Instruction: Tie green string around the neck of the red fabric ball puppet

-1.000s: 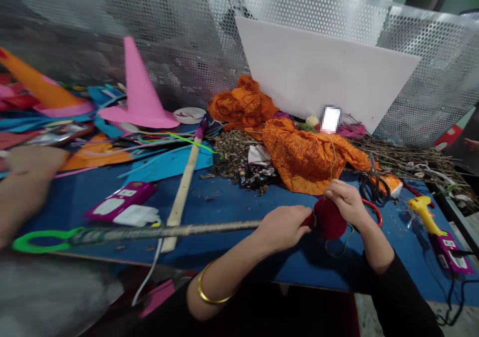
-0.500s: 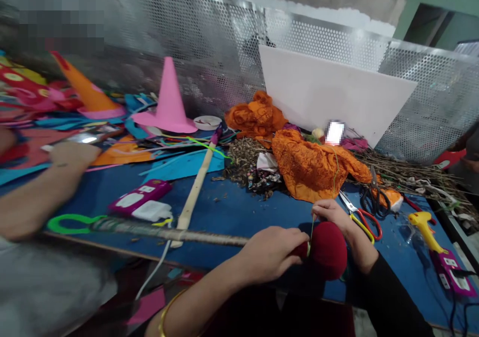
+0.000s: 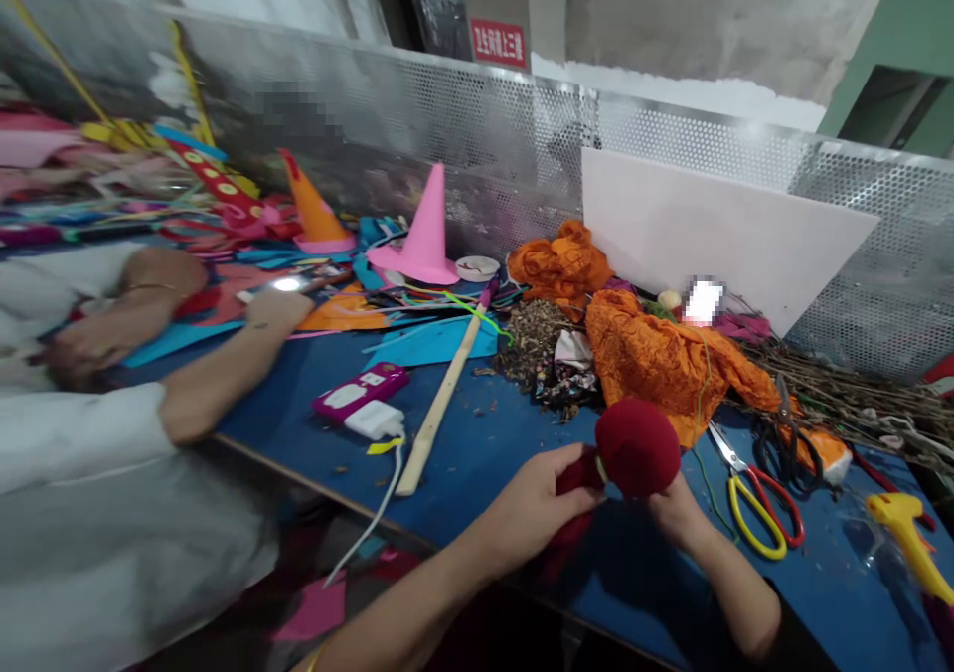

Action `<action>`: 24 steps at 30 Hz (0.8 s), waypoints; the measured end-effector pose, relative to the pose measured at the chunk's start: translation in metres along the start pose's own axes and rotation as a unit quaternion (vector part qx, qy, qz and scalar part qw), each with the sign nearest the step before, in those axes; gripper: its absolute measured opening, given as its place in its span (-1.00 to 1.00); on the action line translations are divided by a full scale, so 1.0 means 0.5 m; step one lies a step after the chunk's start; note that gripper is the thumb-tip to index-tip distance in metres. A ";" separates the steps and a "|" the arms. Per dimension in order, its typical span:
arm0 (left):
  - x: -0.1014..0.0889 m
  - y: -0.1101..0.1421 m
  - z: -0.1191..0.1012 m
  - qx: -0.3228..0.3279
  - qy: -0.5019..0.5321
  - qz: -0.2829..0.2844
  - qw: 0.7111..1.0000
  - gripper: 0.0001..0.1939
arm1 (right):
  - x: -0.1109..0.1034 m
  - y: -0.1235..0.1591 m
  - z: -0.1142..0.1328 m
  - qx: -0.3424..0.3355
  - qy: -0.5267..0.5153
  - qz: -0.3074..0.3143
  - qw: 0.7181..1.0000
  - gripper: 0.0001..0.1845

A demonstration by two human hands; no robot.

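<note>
So the round dark red fabric-looking ball [image 3: 639, 447] is up in front of the person, just over the near edge of the blue bench [image 3: 488, 468], with its narrow dark red neck [image 3: 579, 473] pointing toward the left hand [image 3: 528, 506]. That hand has its thumb and fingers closed around the neck, right beside a thin pale yellow-green band [image 3: 600, 469] where the neck meets the ball. The right hand [image 3: 678, 515] is tucked at the lower right of the ball, but its fingertips are hidden behind it, so I honestly can't tell if it's pinching anything. A thin green thread [image 3: 714, 498] trails over the bench a bit right of the ball. Further right are metal scissors with one red and one yellow handle [image 3: 761, 506], lying open, then a pair of black-handled scissors [image 3: 791, 445] and a yellow glue gun [image 3: 903, 531]. Behind the ball there's a crumpled orange patterned cloth [image 3: 652, 354], and behind that a big flat white board [image 3: 726, 235] leans against a perforated metal screen [image 3: 865, 299]. Left of the hands, a long pale wooden stick [image 3: 439, 419] lies on the bench near a purple-and-white box [image 3: 363, 392] with a white cable [image 3: 388, 493] hanging past the edge. A tall pink cone hat [image 3: 428, 240] stands at the back beside an orange one [image 3: 313, 213], and a co-worker's bare forearm [image 3: 231, 369] reaches in from the far left.
</note>
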State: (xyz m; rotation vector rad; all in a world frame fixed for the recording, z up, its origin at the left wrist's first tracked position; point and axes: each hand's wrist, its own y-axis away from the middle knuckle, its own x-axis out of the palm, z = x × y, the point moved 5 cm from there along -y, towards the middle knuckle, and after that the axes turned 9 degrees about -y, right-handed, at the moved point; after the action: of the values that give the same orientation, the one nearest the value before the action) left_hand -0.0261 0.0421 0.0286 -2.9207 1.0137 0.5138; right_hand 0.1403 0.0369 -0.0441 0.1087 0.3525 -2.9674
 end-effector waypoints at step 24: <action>0.057 -0.041 0.097 -0.035 -0.074 -0.045 0.996 -0.71 | 0.041 0.051 0.079 0.155 -0.279 -0.130 0.939 -0.57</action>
State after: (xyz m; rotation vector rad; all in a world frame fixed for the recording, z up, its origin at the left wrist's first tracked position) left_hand -0.0074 0.0469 -0.0282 -2.9189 0.8609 0.7625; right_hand 0.1219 0.0001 -0.0132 -0.7852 -0.1907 -3.0983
